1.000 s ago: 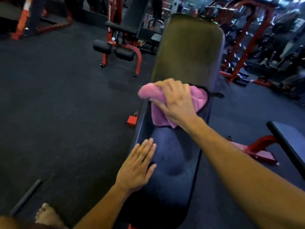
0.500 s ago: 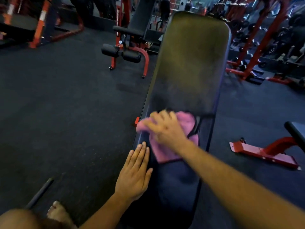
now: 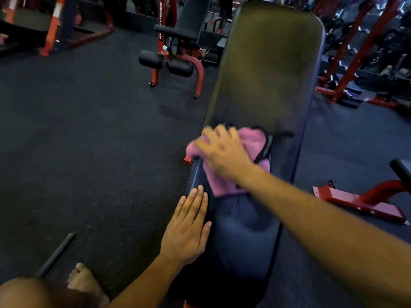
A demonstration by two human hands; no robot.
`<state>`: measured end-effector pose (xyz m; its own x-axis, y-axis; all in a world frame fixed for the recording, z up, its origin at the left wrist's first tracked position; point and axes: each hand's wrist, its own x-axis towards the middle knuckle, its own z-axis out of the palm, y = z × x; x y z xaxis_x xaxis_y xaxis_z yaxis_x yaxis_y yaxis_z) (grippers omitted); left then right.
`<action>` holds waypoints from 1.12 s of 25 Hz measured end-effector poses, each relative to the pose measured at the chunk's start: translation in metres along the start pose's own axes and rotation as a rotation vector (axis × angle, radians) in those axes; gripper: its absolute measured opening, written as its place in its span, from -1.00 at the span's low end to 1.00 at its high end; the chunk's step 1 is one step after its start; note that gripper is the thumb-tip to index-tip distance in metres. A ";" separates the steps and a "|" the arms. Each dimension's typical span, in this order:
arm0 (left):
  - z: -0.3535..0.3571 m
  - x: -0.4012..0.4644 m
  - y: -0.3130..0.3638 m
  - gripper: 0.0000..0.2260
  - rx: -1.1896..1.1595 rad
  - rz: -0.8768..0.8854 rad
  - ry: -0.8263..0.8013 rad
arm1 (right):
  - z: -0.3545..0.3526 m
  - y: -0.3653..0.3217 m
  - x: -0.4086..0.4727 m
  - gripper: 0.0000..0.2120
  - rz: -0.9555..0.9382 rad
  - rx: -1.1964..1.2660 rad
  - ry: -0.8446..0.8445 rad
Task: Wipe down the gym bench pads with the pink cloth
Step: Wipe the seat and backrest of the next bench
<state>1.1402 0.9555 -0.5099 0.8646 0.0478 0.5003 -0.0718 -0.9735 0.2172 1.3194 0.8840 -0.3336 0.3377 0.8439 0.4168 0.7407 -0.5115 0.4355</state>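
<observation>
Dark gym floor point(image 3: 93, 141); bench pads point(image 3: 266, 70); right hand point(image 3: 222, 150), blurred, presses pink cloth point(image 3: 253, 141).

Right hand point(image 3: 222, 152) presses pink cloth point(image 3: 253, 141) onto seat pad point(image 3: 240, 236); left hand point(image 3: 186, 230) lies flat.

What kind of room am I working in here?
Almost certainly a weight gym: the padded bench being wiped, a red-framed leg machine with roller pads on the dark rubber floor, and red racks holding dumbbells at right.
</observation>
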 end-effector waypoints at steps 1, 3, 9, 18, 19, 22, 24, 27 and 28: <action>-0.001 0.001 0.000 -0.41 0.006 0.003 0.003 | 0.000 0.018 0.021 -0.72 0.111 -0.028 0.052; 0.001 0.005 0.000 -0.40 0.013 -0.006 0.009 | -0.004 0.024 0.036 -0.65 0.350 0.027 0.090; -0.003 0.002 -0.001 -0.40 -0.010 0.007 0.007 | -0.042 -0.036 -0.053 -0.62 0.244 0.232 -0.023; -0.001 0.001 0.019 -0.41 0.116 0.104 -0.015 | -0.011 0.058 -0.063 -0.78 0.720 0.003 0.102; 0.002 0.003 0.018 -0.41 0.129 0.103 0.003 | -0.009 0.059 -0.050 -0.80 0.725 -0.015 0.112; 0.002 0.001 0.020 -0.43 0.121 0.119 0.018 | 0.005 0.011 -0.105 -0.73 0.628 0.100 0.117; 0.002 0.001 0.018 -0.43 0.128 0.125 0.020 | 0.003 -0.040 -0.172 -0.61 0.541 0.186 0.086; 0.000 0.001 0.020 -0.43 0.143 0.123 0.004 | 0.004 -0.015 -0.167 -0.60 0.443 0.138 0.038; 0.001 0.001 0.020 -0.43 0.146 0.120 0.003 | 0.004 0.009 -0.141 -0.63 0.493 0.090 0.038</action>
<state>1.1399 0.9358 -0.5057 0.8525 -0.0705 0.5180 -0.1017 -0.9943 0.0321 1.2809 0.7608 -0.3911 0.6398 0.4981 0.5853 0.5461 -0.8305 0.1098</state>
